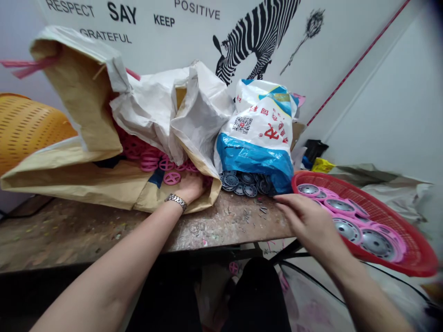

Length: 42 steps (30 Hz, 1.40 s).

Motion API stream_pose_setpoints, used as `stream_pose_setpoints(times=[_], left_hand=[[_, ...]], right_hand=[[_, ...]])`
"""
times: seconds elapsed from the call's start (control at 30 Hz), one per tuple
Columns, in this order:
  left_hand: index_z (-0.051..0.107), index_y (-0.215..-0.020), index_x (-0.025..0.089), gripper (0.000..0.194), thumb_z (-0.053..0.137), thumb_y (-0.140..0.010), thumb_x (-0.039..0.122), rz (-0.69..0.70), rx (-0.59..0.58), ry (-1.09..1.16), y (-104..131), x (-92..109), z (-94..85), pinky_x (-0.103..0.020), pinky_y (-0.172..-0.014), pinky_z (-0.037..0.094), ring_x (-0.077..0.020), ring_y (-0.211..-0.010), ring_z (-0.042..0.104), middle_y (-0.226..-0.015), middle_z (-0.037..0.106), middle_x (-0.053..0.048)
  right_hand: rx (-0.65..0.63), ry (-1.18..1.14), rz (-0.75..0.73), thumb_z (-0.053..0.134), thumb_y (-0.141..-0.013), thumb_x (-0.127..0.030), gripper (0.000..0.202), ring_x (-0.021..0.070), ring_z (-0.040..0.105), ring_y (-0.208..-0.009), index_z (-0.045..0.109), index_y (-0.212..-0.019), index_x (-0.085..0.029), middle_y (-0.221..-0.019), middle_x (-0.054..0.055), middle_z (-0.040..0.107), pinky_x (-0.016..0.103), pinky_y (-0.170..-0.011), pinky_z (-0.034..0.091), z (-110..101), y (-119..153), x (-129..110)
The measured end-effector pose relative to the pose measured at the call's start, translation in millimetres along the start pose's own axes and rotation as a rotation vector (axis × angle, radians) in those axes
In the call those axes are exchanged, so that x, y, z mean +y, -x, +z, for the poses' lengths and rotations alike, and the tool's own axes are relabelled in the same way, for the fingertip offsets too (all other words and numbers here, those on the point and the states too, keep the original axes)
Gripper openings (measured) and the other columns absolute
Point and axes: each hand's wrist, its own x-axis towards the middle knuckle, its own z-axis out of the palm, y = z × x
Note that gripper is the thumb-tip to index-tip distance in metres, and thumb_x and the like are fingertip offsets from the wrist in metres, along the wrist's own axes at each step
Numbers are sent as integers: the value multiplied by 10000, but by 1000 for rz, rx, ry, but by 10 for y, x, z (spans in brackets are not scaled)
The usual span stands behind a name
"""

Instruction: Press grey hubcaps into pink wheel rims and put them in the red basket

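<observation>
My left hand (190,186), with a metal watch on its wrist, reaches into the mouth of a brown and white paper sack (114,184). Inside the sack lie several pink spoked plastic wheels (172,178). The fingers of that hand are mostly hidden among the wheels and the sack's fold. My right hand (299,210) is over the table's front right, between a blue and white plastic bag (254,152) and a red basket (411,230). Its fingers point at the bag's lower corner, thumb and forefinger apart, with nothing visible in them. Grey wheel covers (245,182) fill the bag's opening.
In the red basket lie several pink wheels with grey covers (377,242). An orange perforated basket (31,129) stands at the far left. Small dark scraps (263,210) litter the worn wooden table (86,230). A white wall (166,50) rises behind the bags.
</observation>
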Motion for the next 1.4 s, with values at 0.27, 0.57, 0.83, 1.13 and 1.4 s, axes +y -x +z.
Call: stream_pose_setpoints(times=[0.27,0.57,0.83,1.13,1.4], left_hand=[[629,-1186,89,389,626,-872,319,-24,34,13,469,77,-120,-424,-952,461,-342,-1115,579,-1148,647,-191],[478,-1392,110,586,648,-899,380,49,180,296,1117,82,-128,-446,-1034,449,-304,-1188,553,-1265,605,-158],[433,-1434,162,602,663,-899,317,181,251,472,1374,294,-170,-460,-1044,461,-288,-1205,545,-1311,600,-138],[355,-1489,229,726,715,-862,300,120,135,678,1435,426,-91,-475,-1092,444,-275,-1270,541,-1396,548,-130],[441,-1454,226,679,723,-842,308,98,33,901,1517,629,-68,-484,-1111,422,-293,-1286,522,-1409,544,-129]], right_hand=[[-192,164,-36,581,-941,-212,312,270,605,-1135,663,-1234,-144,-1265,123,685,383,-981,494,951,-500,-67],[-264,213,-16,630,-864,-137,356,315,552,-1172,685,-1210,-203,-1303,132,666,397,-905,470,1317,-851,-116],[-112,-16,142,474,-952,-261,263,282,627,-996,719,-987,-176,-1024,141,734,370,-868,451,1149,-733,-53],[-175,-843,562,721,-749,-588,417,130,532,-596,619,-773,-185,-688,-2,594,222,-539,400,629,-86,-280],[-251,-1179,714,802,-722,-546,401,149,544,-670,618,-756,-191,-758,11,615,256,-608,455,622,263,-423]])
